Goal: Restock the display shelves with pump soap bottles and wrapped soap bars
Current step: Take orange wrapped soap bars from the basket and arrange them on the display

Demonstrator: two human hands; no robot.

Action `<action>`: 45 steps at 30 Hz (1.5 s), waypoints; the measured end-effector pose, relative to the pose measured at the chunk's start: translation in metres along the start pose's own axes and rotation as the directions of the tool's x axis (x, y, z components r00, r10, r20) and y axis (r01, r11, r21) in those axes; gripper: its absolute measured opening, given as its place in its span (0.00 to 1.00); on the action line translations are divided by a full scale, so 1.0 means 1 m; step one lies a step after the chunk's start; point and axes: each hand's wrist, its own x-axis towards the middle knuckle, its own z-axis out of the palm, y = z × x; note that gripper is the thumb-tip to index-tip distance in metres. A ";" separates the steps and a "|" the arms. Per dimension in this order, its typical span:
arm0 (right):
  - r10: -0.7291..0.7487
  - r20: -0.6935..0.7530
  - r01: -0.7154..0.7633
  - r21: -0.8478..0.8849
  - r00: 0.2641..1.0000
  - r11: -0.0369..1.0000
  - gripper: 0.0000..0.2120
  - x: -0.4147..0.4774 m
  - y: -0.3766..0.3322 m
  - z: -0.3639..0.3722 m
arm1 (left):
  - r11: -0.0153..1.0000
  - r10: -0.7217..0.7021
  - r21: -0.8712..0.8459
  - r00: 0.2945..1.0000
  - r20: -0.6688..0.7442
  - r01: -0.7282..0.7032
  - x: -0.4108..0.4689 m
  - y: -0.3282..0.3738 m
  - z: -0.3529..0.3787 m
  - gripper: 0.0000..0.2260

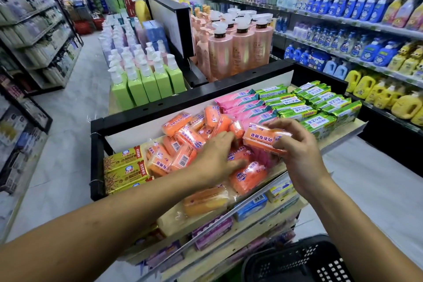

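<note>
On the top display shelf (343, 138) lies a loose pile of orange wrapped soap bars (180, 144). My right hand (295, 146) grips one orange wrapped soap bar (263, 139) just above the pile's right side. My left hand (215, 155) rests flat on the pile with straight fingers touching the bars. Pink wrapped bars (242, 103) and green wrapped bars (320, 103) sit in rows to the right. Yellow-gold boxed bars (123, 167) are stacked at the left. Green pump bottles (146, 84) and pink pump bottles (238, 50) stand behind the shelf.
A black plastic basket (297, 261) sits low at the bottom right. Lower shelf tiers hold blue and purple packs (249, 208). Wall shelving with blue and yellow bottles (366, 52) runs along the right. An aisle floor (68, 121) opens on the left.
</note>
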 end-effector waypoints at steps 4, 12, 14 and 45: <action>0.021 -0.003 -0.021 -0.002 1.000 1.000 0.13 -0.002 0.002 0.001 | 0.999 -0.035 0.022 0.999 -0.016 0.035 -0.001 0.003 0.004 0.16; 0.014 0.009 -0.014 0.022 1.000 1.000 0.15 -0.002 0.003 0.003 | 0.999 -0.034 0.007 0.987 0.157 0.034 -0.002 -0.005 -0.005 0.07; 0.010 0.022 -0.011 0.049 1.000 0.999 0.14 -0.003 0.000 0.004 | 0.996 -0.065 -0.043 0.982 0.180 0.074 0.000 -0.006 -0.020 0.04; 0.068 0.521 0.493 -0.837 0.851 0.238 0.32 0.066 -0.008 0.048 | 0.603 -0.444 -0.737 0.896 0.009 0.306 -0.015 -0.018 -0.069 0.07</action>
